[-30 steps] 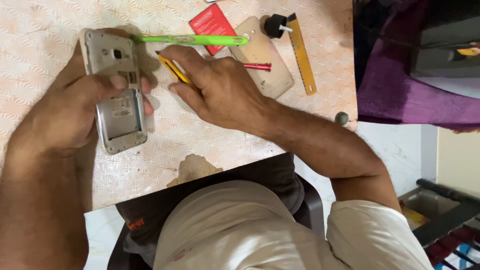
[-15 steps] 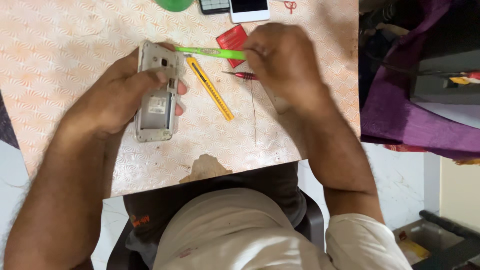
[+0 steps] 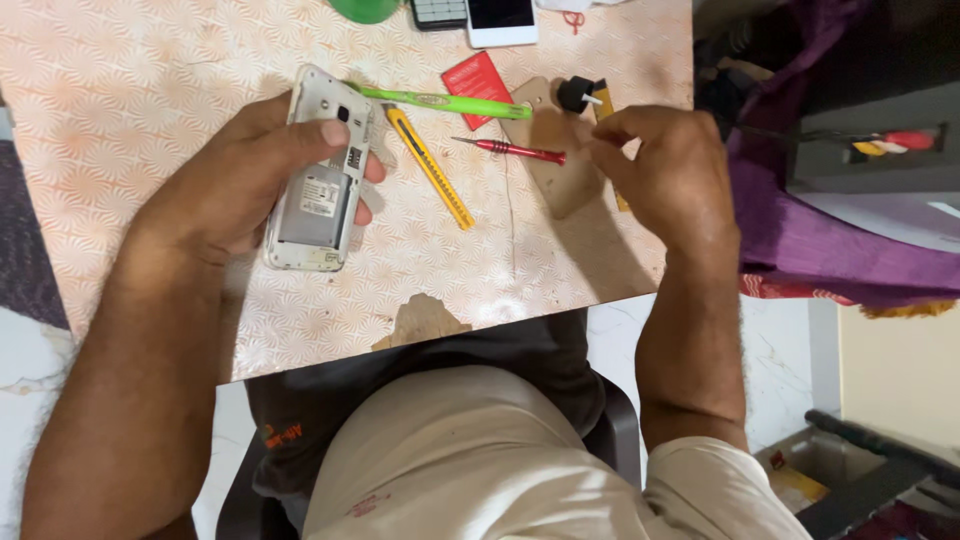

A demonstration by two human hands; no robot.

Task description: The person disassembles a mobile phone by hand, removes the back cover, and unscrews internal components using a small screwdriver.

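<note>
Pale tabletop with a peach fan pattern (image 3: pixel 150 70), seen from above, its near edge chipped; purple cloth (image 3: pixel 850 250) heaped off the table's right side. All places given relative to the opened white phone with its back cover removed (image 3: pixel 315 190).

Left hand (image 3: pixel 240 190): wrapped around the phone from the left, thumb pressed across the upper back near the camera, fingertips curling round the right edge; phone lifted slightly and tilted, lower end toward the viewer.

Right hand (image 3: pixel 665 170): well right of the phone, fingertips drawn together as if pinching; anything held between them too small to make out.

Tan phone back cover (image 3: pixel 560 170): flat on the table, right of the phone, touching or just under the right fingertips.

Green toothbrush (image 3: pixel 450 102): lying crosswise, head end beside the phone's top corner.

Yellow utility knife (image 3: pixel 432 168): diagonal, just right of the phone.

Red-handled small screwdriver (image 3: pixel 510 150): between knife and tan cover.

Red flat card (image 3: pixel 478 78): above the screwdriver, beyond the toothbrush.

Small black-capped bottle (image 3: pixel 575 93): at the cover's far end.
</note>
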